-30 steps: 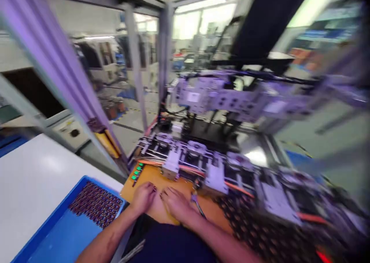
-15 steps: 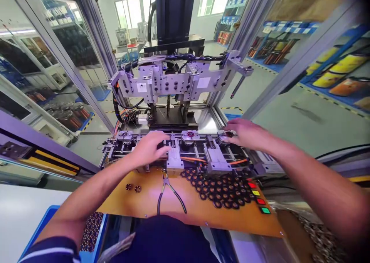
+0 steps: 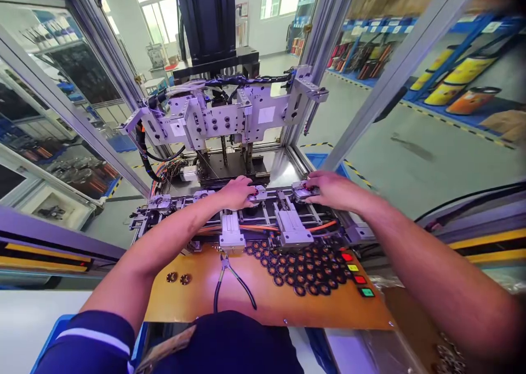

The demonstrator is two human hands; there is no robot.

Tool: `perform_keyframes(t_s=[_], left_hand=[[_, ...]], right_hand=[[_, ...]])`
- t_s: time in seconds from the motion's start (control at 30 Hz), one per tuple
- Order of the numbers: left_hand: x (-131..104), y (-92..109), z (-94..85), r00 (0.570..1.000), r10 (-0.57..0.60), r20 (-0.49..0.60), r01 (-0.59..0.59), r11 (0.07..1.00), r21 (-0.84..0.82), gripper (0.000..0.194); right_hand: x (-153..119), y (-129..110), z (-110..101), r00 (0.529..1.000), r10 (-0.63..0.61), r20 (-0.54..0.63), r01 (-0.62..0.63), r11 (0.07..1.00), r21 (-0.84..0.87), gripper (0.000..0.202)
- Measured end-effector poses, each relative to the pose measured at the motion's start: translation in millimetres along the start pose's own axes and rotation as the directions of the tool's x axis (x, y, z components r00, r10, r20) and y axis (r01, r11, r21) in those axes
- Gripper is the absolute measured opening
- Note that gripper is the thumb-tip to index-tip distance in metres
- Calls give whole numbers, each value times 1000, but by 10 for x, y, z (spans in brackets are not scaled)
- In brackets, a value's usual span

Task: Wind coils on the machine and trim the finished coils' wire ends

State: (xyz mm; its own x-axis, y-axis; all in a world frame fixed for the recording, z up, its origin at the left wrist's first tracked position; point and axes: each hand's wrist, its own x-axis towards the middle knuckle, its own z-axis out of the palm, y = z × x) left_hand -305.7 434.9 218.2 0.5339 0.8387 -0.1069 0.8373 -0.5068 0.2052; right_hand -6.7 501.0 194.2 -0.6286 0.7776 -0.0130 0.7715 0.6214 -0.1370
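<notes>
My left hand (image 3: pixel 237 193) reaches to the third holder (image 3: pixel 259 194) along the machine's rail. Its fingers and thumb close around a small dark-red ring-shaped part there, mostly covered by the fingertips. At the rightmost holder (image 3: pixel 299 191), the thumb and fingers of my right hand (image 3: pixel 331 191) are closed around another dark-red ring-shaped part (image 3: pixel 309 187). Nearer to me lies an orange-brown panel (image 3: pixel 263 308) bearing many black rings with coppery centres (image 3: pixel 302 270). Cutting pliers (image 3: pixel 225 263) with dark handles rest on it, spread apart. Two small ring parts (image 3: pixel 178 278) sit at its left.
Above the rail hangs a metal crossbeam (image 3: pixel 230 119) with cables. Grey blocks (image 3: pixel 292 227) stand in front of the holders. Coloured push buttons (image 3: pixel 360 280) line the panel's right edge. Aluminium frame posts (image 3: pixel 394 73) flank the workspace. A blue bin (image 3: pixel 53 335) is at lower left.
My left hand has moved right along the rail to the third holder and closed on its ring-shaped part. My right hand stays at the rightmost holder. The view has shifted right.
</notes>
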Motion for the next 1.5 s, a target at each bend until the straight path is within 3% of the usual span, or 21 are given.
perform_keyframes(t_s=[0.1, 0.23, 0.33, 0.43, 0.5, 0.53, 0.6, 0.67, 0.73, 0.8, 0.9, 0.97, 1.03, 1.17, 1.23, 1.33, 1.5], left_hand=[[66, 3, -35, 1000, 8, -2, -8, 1000, -28, 36], [-45, 127, -194, 992, 5, -126, -16, 996, -83, 31], [-521, 273, -298, 956, 13, -293, -67, 982, -175, 27], [-1381, 383, -211, 869, 0, -496, -180, 932, -316, 23], [-2054, 426, 11, 838, -127, -530, -113, 911, -397, 18], [-2379, 438, 173, 822, -240, -517, -11, 900, -436, 18], [-2946, 444, 571, 775, -456, -438, 234, 851, -471, 15], [-3343, 421, 1006, 744, -557, -369, 396, 812, -428, 16], [-3550, 384, 1396, 748, -574, -334, 438, 805, -401, 13], [-3599, 354, 1681, 748, -579, -325, 452, 803, -389, 9], [-3529, 350, 1893, 706, -609, -362, 486, 788, -378, 8], [-3464, 376, 1940, 659, -626, -417, 506, 779, -370, 9], [-3399, 399, 1966, 629, -615, -474, 499, 788, -360, 25], [-3212, 346, 2049, 630, -564, -534, 467, 824, -320, 69], [-3096, 293, 2098, 630, -559, -540, 473, 827, -305, 71], [-2978, 241, 2140, 609, -568, -553, 479, 820, -314, 58], [-3049, 279, 2069, 567, -584, -581, 482, 807, -341, 73]], right_hand=[[32, 22, 27, 999, 6, 48, -7, 1000, 22, 29], [113, 63, -74, 997, 11, 73, -17, 997, 72, 23], [69, 25, -247, 998, -49, 41, 42, 988, 146, 22], [-169, -274, -311, 985, -168, -40, 173, 954, 245, 28], [-424, -683, -209, 956, -254, -143, 288, 905, 315, 27], [-562, -948, -110, 918, -299, -258, 382, 842, 381, 22], [-803, -1562, 179, 853, -380, -357, 514, 729, 452, 10], [-928, -2210, 564, 825, -476, -305, 564, 659, 498, 12], [-911, -2794, 990, 800, -530, -281, 593, 627, 504, 11], [-807, -3240, 1372, 788, -557, -263, 607, 627, 488, 12], [-691, -3567, 1701, 802, -527, -283, 597, 672, 438, 10], [-727, -3544, 1732, 820, -479, -312, 571, 714, 404, 13], [-864, -3364, 1669, 839, -420, -345, 533, 759, 374, 11], [-1288, -2788, 1553, 884, -201, -421, 345, 889, 302, 14], [-1476, -2501, 1564, 885, -64, -460, 201, 946, 256, 16], [-1638, -2175, 1635, 856, 88, -509, 12, 982, 190, 18], [-1676, -1986, 1765, 852, 149, -502, -90, 986, 140, 17]])
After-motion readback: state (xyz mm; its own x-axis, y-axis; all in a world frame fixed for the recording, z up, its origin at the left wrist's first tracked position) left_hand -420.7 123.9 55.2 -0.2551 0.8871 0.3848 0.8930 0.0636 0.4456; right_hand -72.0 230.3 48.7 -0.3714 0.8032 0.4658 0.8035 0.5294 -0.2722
